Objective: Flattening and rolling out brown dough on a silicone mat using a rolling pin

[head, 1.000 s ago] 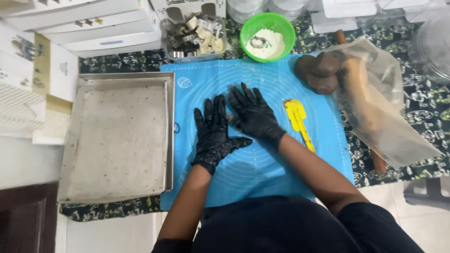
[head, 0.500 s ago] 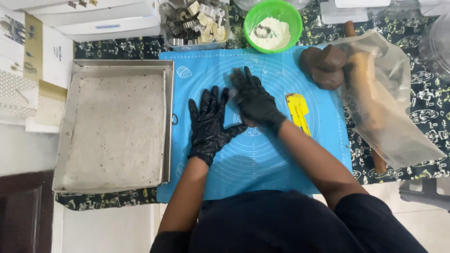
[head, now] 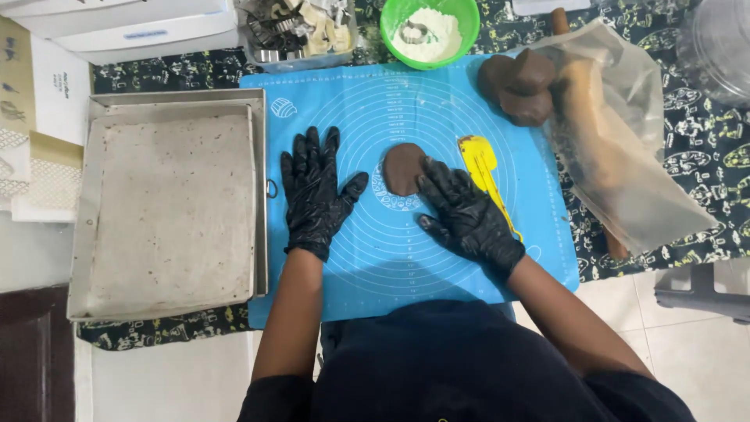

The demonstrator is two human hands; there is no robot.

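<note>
1. Head view, far left: white boxes [head: 117, 31] sit along the table's top-left edge, one with a small blue label. Below them a tan card and a white mesh-patterned sheet [head: 23, 168] lie at the left margin.
2. Next comes the tray [head: 168, 205], a grey metal rectangle lined with speckled paper, its long axis running away from you. It touches the left edge of the blue mat [head: 375, 258].
3. Your left hand [head: 312, 195], in a black glove, lies flat on the mat with fingers spread and holds nothing.
4. The dough disc [head: 402, 166], a small flattened brown round, sits mid-mat, just right of that left hand and up-left of your right.
5. Your right hand [head: 467, 215], also gloved, has its fingers together and their tips touch the disc's right edge. This hand is the nearer one.
6. The yellow scraper [head: 483, 168] lies just right of the disc, long axis running away from you, partly under your right hand.
7. Top row: a clear tub of metal cutters [head: 301, 31], then a green bowl [head: 430, 31] of white flour.
8. Right: brown dough lumps [head: 519, 86] on the mat's corner, touching a clear bag [head: 625, 156] that covers a wooden rolling pin.
</note>
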